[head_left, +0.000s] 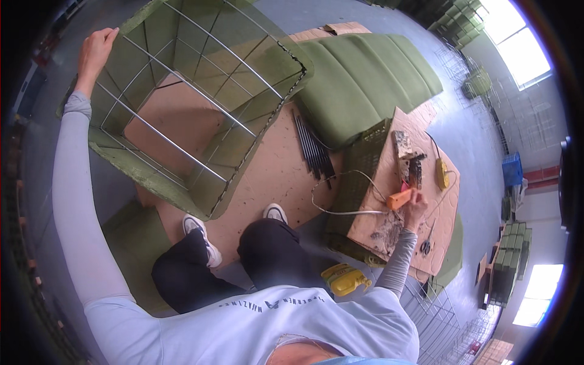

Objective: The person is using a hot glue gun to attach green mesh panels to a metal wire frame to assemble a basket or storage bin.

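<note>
Against right fingers (416, 198), orange tool (398, 200).

Dark lettering (244, 304), small emblem (272, 304) amid it, across pale blue shirt (213, 336)

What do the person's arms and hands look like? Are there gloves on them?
No gloves! The left hand and right hand are both bare. The left sleeve is long and pale grey, bunched up at the wrist. The right sleeve is grey and wrinkly. They meet a light blue shirt with dark printing on it.
</note>
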The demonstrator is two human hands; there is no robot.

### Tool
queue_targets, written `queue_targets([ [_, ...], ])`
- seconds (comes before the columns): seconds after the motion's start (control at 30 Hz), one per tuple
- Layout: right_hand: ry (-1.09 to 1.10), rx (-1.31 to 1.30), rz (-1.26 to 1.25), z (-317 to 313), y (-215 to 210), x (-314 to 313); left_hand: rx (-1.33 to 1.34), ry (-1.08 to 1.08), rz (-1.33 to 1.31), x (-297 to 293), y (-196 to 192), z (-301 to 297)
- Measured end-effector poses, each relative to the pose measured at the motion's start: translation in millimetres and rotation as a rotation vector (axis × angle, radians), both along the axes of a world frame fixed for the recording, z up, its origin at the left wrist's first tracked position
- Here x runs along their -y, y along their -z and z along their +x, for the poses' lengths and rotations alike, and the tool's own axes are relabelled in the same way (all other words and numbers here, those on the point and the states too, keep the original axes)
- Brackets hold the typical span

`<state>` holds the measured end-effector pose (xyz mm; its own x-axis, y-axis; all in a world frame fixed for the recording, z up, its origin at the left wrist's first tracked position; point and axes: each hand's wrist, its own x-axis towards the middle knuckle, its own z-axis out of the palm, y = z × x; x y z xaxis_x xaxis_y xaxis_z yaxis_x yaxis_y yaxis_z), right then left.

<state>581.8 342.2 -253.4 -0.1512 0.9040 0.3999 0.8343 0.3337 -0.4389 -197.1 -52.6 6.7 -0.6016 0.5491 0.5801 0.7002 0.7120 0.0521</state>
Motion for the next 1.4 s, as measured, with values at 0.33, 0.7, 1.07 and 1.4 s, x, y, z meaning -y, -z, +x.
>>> queue_targets([
  [0.33, -0.897, -0.912, -0.651, -417.5, -43.6, 27.9, 0.114, 0.139, 0.048, 35.1, 12.5, -86.9],
  [0.7, -0.836, -1.726, -1.652, -386.1, -41.7, 162.3, 0.280, 0.520, 0.115, -32.8, 24.9, -86.3],
  [1.07, -0.629, -1.157, -1.155, -342.6, -62.0, 160.0, 0.445, 0.526, -0.075, -127.9, 71.0, -110.0],
  [1.4, 0.280, -0.989, -0.112, 107.0, -21.5, 162.2, 0.484, 0.457, 0.599, 94.2, 35.1, -31.9],
])
